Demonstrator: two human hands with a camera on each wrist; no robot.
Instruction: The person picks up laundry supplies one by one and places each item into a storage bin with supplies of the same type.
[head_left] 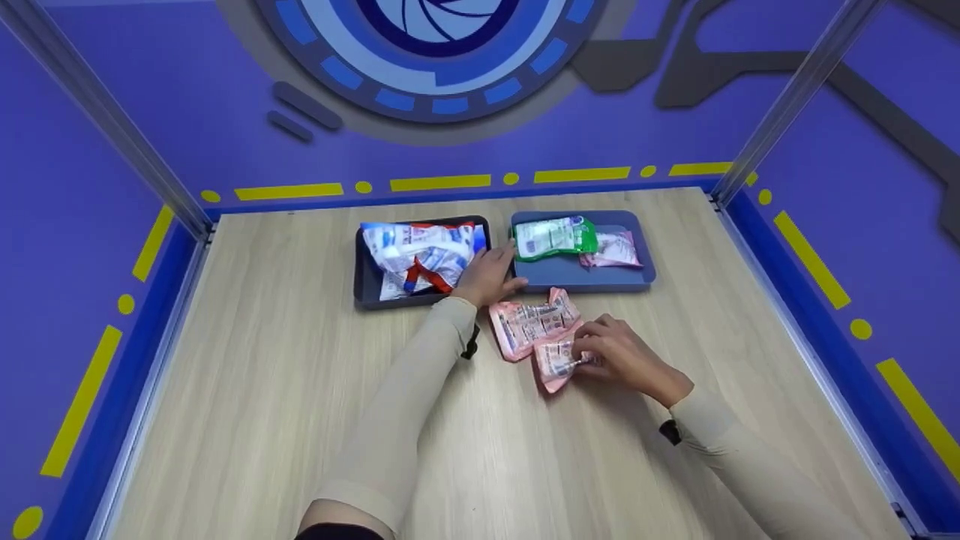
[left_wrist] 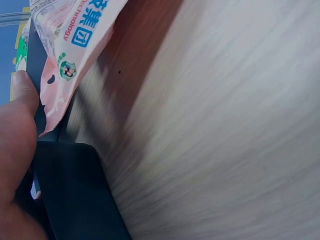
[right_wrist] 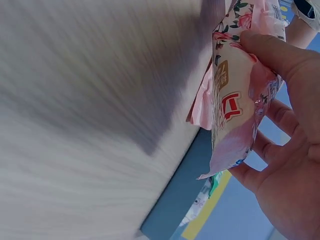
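My right hand [head_left: 621, 354] grips a pink printed packet [head_left: 555, 360] between thumb and fingers, tilted just above the table in the right wrist view. A second pink packet [head_left: 525, 326] lies beside it, against the front of the blue-grey tray [head_left: 600, 279]. My left hand [head_left: 486, 276] rests where the two trays meet, thumb stretched toward the blue-grey tray and fingers over the right edge of the black tray [head_left: 367, 281]. What its fingertips touch is hidden.
White-and-blue packets with red edges [head_left: 420, 247] are piled in the black tray. The blue-grey tray holds a green-and-white packet [head_left: 551, 236] and a smaller pink packet [head_left: 615, 249]. Blue panels with metal posts [head_left: 795, 97] enclose the wooden table [head_left: 262, 360].
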